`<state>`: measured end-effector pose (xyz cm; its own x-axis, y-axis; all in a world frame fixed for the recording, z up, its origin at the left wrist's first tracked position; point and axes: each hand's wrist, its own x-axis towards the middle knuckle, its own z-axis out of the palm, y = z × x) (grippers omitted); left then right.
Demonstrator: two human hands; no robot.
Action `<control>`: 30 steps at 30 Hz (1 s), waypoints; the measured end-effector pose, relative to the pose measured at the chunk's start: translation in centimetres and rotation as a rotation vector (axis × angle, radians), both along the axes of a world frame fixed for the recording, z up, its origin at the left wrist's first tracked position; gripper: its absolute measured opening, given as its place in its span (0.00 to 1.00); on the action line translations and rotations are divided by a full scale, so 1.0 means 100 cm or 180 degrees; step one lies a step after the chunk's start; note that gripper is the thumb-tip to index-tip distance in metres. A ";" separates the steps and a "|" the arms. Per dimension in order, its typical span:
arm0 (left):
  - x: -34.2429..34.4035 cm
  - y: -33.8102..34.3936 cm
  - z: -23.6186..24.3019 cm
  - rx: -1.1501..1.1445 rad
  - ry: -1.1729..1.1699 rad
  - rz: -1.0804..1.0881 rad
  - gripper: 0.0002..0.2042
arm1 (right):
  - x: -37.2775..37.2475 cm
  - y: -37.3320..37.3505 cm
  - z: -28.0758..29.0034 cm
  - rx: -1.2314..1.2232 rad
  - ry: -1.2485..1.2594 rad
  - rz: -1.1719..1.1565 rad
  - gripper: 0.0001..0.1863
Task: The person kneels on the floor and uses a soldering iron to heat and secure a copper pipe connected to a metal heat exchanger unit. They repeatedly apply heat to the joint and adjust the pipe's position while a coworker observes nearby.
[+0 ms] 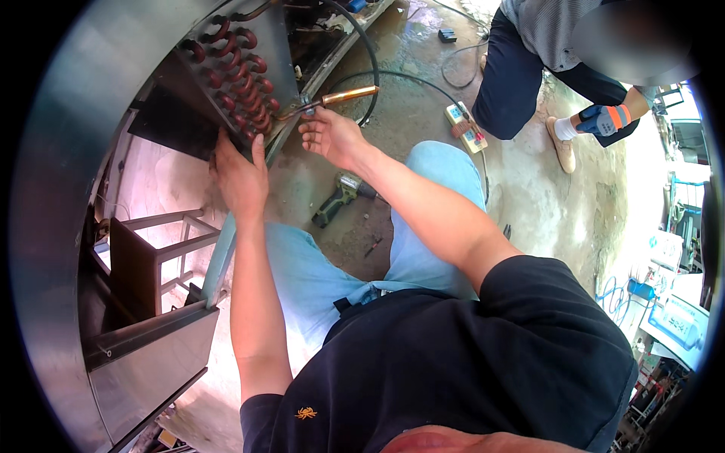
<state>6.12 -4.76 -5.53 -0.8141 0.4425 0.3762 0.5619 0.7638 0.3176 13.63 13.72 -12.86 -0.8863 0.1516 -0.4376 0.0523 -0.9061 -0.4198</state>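
Note:
A metal coil panel [278,57] with rows of dark red bent tubes [240,72] tilts at the upper left. My left hand [242,177] grips its lower corner, thumb on one side and fingers on the other. My right hand [334,137] is palm up with curled fingers. Its thumb and forefinger close on the thin copper tube [316,104], by a small shiny piece whose kind I cannot make out. A thicker copper cylinder [350,95] sits on the tube's right end, free of my fingers. Below my hands, a green and black cordless drill [343,198] lies on the floor.
A black hose [375,57] loops beside the cylinder. A power strip [466,127] with plugs and cables lies on the floor to the right. Another person's gloved hand [604,119] and knee are at the upper right. A metal frame [170,245] stands to my left.

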 end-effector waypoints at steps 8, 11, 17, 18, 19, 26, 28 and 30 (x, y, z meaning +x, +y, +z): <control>-0.001 0.001 -0.002 0.0008 0.0148 -0.0072 0.34 | -0.007 0.009 -0.002 0.0076 0.0063 -0.0147 0.09; 0.000 0.001 -0.002 -0.0011 0.0157 -0.0053 0.34 | -0.006 0.012 -0.003 0.0178 0.0038 -0.0030 0.09; 0.000 0.001 0.000 -0.0057 0.0069 0.0019 0.35 | -0.001 0.011 0.003 0.0412 -0.0046 -0.0032 0.10; 0.000 0.002 0.000 -0.0076 0.0084 0.0000 0.35 | -0.001 0.011 0.004 0.0487 -0.0060 -0.0052 0.11; 0.000 0.003 0.000 -0.0096 0.0099 -0.0020 0.35 | -0.002 0.011 0.004 0.0509 -0.0059 -0.0008 0.11; 0.001 0.003 -0.002 -0.0292 0.0179 0.0103 0.36 | -0.007 0.007 0.000 0.0715 -0.0229 0.0283 0.19; 0.002 0.004 -0.001 -0.0287 0.0176 0.0109 0.36 | -0.004 0.006 -0.001 0.0726 -0.0273 0.0408 0.21; 0.003 0.004 0.001 -0.0283 0.0152 0.0110 0.36 | 0.002 0.003 0.001 0.0708 -0.0254 0.0492 0.21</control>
